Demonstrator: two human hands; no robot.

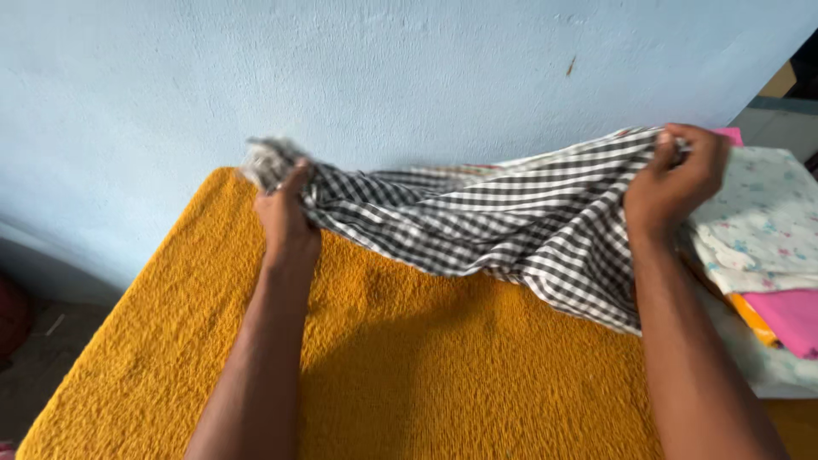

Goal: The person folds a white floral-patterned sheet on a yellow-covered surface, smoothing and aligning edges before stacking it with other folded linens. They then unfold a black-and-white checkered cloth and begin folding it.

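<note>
Left hand [285,217] at about 10 o'clock of the frame, fingers closed around one bunched end of a black-and-white checked cloth [503,226]; the tip of that end sticks out past the hand and is blurred, so its edge is hard to read. Right hand [677,179] at about 2 o'clock, fingers curled shut on the other end of the cloth, thumb hidden behind the fabric. The cloth hangs stretched between both hands, sagging in the middle, lower folds touching the surface [400,366], which is covered in a mustard-yellow towel-like fabric. Can't tell what kind of garment or piece it is; the shape is lost in the folds. At 3 o'clock, just beside the right hand, a stack of folded cloths [763,226]: white one with small prints on top, pink and orange pieces below, partly cut off by the frame's right edge and partly hidden by the right forearm. Pale blue wall [383,77] across 12 o'clock. Both forearms cut off at the bottom edge.
</note>
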